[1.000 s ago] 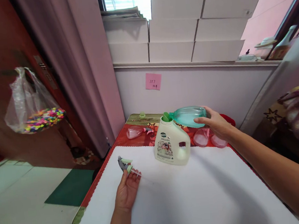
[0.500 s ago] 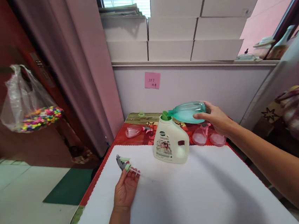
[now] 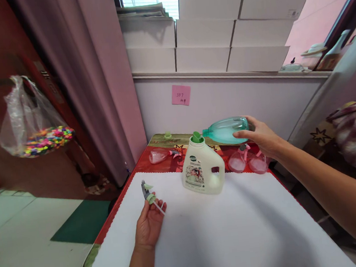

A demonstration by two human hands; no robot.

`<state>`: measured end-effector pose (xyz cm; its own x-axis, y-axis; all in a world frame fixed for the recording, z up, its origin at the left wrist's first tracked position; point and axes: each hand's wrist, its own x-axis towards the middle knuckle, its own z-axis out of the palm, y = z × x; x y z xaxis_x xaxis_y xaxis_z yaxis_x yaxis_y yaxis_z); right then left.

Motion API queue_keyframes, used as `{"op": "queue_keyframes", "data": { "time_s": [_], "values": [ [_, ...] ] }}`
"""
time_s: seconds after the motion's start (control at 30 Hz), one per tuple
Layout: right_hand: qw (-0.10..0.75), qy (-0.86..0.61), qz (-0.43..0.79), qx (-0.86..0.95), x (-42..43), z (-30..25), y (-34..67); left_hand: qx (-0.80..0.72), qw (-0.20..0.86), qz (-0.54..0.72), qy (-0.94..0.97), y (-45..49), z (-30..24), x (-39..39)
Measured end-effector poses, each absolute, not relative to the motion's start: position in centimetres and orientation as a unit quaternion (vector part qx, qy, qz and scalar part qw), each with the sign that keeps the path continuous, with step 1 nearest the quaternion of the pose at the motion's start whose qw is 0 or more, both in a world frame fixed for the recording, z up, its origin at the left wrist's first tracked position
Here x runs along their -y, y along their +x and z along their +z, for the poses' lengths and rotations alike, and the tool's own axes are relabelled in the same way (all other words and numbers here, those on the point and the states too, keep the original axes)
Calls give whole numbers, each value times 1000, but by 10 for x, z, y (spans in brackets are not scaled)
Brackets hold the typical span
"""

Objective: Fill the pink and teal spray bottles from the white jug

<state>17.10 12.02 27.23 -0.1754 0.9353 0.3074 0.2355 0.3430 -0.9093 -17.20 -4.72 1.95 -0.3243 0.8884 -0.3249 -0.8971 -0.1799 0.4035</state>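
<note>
My right hand (image 3: 260, 136) grips the base end of a translucent teal bottle (image 3: 226, 130), held nearly sideways with its neck pointing left. The bottle's mouth is at the green spout of a pale detergent jug (image 3: 203, 169), which stands upright on the white mat; I cannot tell whether they touch. Some liquid shows inside the bottle. In my left hand (image 3: 151, 222) is a grey and green spray trigger head (image 3: 148, 193) with a thin dip tube slanting down to the right. My fingers are closed around its collar, above the mat's left part.
A pink spray bottle (image 3: 160, 155) lies behind the jug to the left. Two pink round bottles (image 3: 237, 161) are behind it to the right. A green cap (image 3: 167, 135) sits at the table's back edge. White boxes (image 3: 203, 34) are stacked on the sill.
The teal bottle has shifted slightly right and up in my right hand. My left hand has turned the trigger head more upright, with its tube now pointing more steeply down.
</note>
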Motion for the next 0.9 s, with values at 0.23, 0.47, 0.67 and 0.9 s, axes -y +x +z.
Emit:
{"op": "queue_keyframes", "data": {
  "time_s": [0.23,0.47,0.67,0.9],
  "values": [
    [469,-438,358,678,-120,280,174,-269,579,769,-11,-171,20,46],
    [470,-438,351,681,-120,288,177,-295,559,774,-29,-165,28,45],
    [468,-441,347,683,-121,294,178,-297,555,777,-19,-164,28,46],
    [452,-446,344,692,-121,303,179,-297,554,778,-13,-166,22,44]
  ]
}}
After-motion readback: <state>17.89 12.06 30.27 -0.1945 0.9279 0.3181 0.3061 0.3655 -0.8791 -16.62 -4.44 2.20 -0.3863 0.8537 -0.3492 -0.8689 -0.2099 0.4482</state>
